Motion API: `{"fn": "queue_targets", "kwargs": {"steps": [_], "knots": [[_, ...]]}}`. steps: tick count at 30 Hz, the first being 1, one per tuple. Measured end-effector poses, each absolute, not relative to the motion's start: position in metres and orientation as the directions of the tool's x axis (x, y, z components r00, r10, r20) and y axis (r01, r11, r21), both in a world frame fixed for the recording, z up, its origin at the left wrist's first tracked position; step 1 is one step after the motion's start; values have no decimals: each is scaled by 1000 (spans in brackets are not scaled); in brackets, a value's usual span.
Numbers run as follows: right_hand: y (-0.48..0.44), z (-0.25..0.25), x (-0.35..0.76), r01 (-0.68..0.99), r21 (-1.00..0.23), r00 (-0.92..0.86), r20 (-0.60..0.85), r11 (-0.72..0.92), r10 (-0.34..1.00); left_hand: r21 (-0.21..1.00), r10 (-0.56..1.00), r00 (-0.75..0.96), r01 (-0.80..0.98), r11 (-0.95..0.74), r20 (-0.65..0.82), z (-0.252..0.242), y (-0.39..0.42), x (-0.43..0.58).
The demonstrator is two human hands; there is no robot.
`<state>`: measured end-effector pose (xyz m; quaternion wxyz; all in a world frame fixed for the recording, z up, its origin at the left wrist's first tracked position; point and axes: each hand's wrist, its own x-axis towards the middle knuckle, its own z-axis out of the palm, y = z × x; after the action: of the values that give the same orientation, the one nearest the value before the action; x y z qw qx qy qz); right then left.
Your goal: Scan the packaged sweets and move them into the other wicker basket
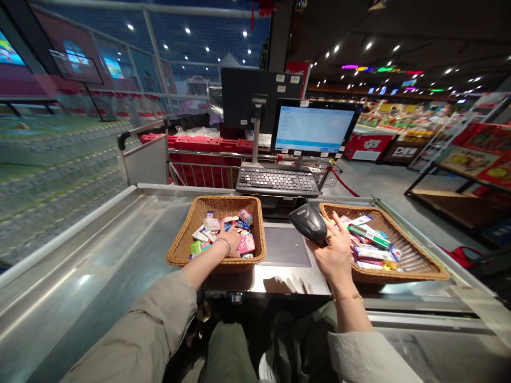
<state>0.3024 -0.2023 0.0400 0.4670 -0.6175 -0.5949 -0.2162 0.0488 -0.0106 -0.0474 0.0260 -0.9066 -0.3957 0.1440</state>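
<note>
A black, rounded plastic handheld barcode scanner (308,223), the only one in view, is raised in the right hand (335,250) above a steel checkout counter (80,255). Left of the scanner, one brown woven wicker basket (223,201) holds many small bright packets, too jumbled to count. The left hand (227,239) reaches down among them beside a pink box (246,243); whether it grips anything cannot be told. Just below the scanner lies one dark grey rectangular pad (285,244). Behind the scanner stand one black keyboard (277,181) and one lit flat screen (313,127), angled toward the person for easy reach and viewing. The right hand seems closed around the scanner's hidden handle, with its fingers lifted. Right of the scanner, a second wicker basket (415,266) holds more uncountable packets, including a green-and-white box (369,236), so each hand has a basket close by.
</note>
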Motion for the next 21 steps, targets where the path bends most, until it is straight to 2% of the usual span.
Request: {"fn": "queue_targets", "kwargs": {"steps": [6,11,21], "knots": [[-193,37,294,915,-370,211,780,162,590,-180,821,544,802,-570,-175,-40,-9,50],[-197,34,291,909,-391,224,754,148,618,-146,853,484,846,-513,-196,-42,-5,41],[-205,26,299,925,-345,195,790,158,581,-56,911,397,913,-404,-108,-7,31,6]]}}
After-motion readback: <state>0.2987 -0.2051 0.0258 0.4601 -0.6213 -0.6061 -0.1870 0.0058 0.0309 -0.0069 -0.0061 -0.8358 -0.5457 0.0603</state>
